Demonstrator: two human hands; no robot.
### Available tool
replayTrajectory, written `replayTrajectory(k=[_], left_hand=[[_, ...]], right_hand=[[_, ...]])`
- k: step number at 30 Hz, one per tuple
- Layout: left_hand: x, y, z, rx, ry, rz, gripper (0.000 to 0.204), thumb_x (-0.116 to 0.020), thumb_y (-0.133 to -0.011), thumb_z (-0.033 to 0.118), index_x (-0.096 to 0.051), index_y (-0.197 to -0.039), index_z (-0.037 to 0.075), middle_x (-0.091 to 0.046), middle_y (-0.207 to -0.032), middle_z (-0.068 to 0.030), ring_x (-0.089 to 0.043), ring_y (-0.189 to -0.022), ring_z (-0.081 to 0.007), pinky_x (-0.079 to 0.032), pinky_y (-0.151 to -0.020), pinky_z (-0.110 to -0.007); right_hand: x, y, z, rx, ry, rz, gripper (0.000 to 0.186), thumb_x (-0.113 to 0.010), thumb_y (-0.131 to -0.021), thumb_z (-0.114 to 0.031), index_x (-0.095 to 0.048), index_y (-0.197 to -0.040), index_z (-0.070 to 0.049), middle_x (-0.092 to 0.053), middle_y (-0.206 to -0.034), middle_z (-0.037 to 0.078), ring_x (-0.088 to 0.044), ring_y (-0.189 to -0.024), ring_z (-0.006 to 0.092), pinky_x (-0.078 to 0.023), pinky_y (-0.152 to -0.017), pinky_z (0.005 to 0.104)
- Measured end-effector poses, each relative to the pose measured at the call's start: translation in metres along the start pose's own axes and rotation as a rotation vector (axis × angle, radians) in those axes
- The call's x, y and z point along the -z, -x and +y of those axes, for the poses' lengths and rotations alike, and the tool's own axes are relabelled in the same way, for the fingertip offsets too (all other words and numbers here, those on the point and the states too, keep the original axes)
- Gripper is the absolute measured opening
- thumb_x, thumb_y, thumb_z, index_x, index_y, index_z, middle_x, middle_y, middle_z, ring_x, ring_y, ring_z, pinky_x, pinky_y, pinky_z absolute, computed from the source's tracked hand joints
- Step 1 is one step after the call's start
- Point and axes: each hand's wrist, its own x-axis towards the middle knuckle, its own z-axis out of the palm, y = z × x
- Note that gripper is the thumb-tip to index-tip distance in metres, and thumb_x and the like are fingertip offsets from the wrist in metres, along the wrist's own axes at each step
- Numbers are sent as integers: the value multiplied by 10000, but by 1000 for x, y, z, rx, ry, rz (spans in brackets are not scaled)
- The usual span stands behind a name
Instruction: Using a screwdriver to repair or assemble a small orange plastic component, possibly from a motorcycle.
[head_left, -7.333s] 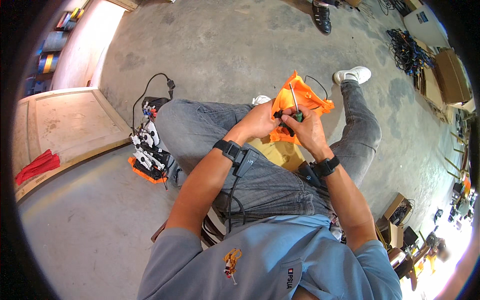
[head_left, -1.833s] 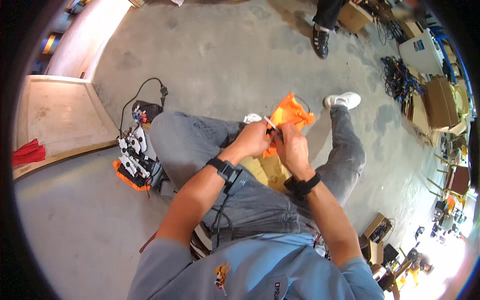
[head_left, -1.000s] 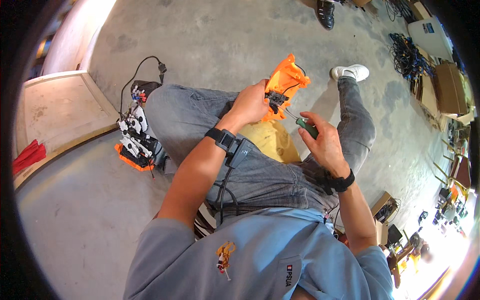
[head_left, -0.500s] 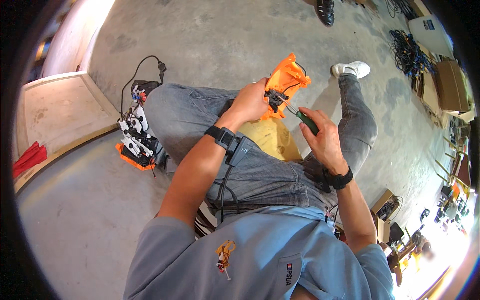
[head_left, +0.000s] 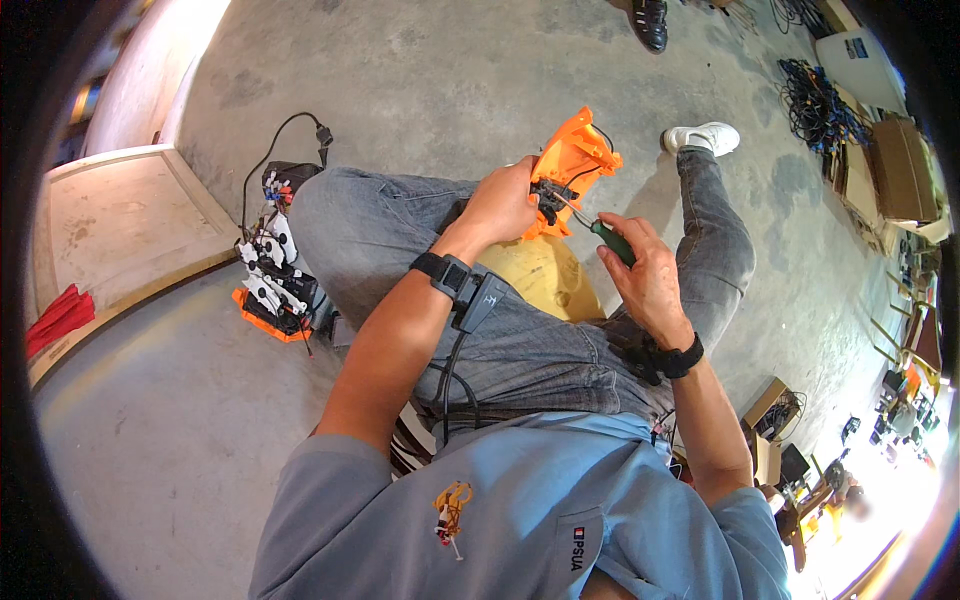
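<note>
My left hand [head_left: 502,205] is closed round the left side of an orange plastic housing [head_left: 578,160], holding it tilted over a yellow surface between my legs. A black fitting [head_left: 550,195] and thin dark wires sit inside the housing. In my right hand [head_left: 648,275] is a screwdriver with a green handle [head_left: 613,244], gripped between thumb and fingers. Its metal shaft [head_left: 578,211] points up and left, and the tip meets the black fitting; the exact contact point is too small to make out.
Left of my knee stands an opened machine with white and black parts and an orange base [head_left: 272,275], with a black plug cable [head_left: 283,125]. A wooden panel [head_left: 130,215] bearing red cloth [head_left: 62,318] lies beyond. Cable bundles [head_left: 815,105] and cardboard boxes [head_left: 900,170] line the right.
The screwdriver and my right hand have shifted very slightly up and to the left. My left hand and the orange housing look the same.
</note>
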Motion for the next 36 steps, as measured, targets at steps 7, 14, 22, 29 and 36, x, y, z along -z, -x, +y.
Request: replayTrajectory(k=[7,14,22,29,36], left_hand=[[3,2,3,30,9,1,391,-584,-839,23,-557,-1224,-38,-685,-965,-301,-656,-946,-473,-512,-828,-512],[4,2,5,78,23,-37,397,-608,-881,51,-535,-1265,-21,-664,-1075,-304,-622,-1033,-484,-499,-862,-524],[3,4,9,40,12,-21,434,-584,-840,11,-538,-1271,-19,-688,-1020,-286,-651,-990,-462,-512,-854,-514],[4,3,6,69,-4,-32,451,-595,-847,21,-533,-1293,-11,-689,-1039,-277,-649,-1007,-453,-509,-860,-510],[0,1,5,52,-30,-31,442,-607,-834,23,-545,-1271,-3,-689,-1036,-274,-647,-1004,-456,-510,-859,-511]], right_hand=[[-1,4,2,-63,-12,71,265,-714,-841,1,-595,-1078,-9,-632,-1014,171,-677,-922,347,-542,-792,412],[5,4,-5,-24,5,120,215,-691,-897,-47,-626,-1098,-9,-642,-985,179,-679,-833,332,-540,-755,398],[5,0,2,-354,-199,56,183,-657,-929,-91,-633,-1078,12,-664,-1005,181,-674,-880,267,-527,-765,380],[8,3,-7,-13,17,10,292,-692,-837,-6,-640,-1123,-34,-639,-994,153,-640,-969,350,-523,-814,399],[-7,4,18,256,168,91,272,-649,-901,-47,-651,-1173,-53,-641,-914,116,-590,-722,317,-507,-677,404]])
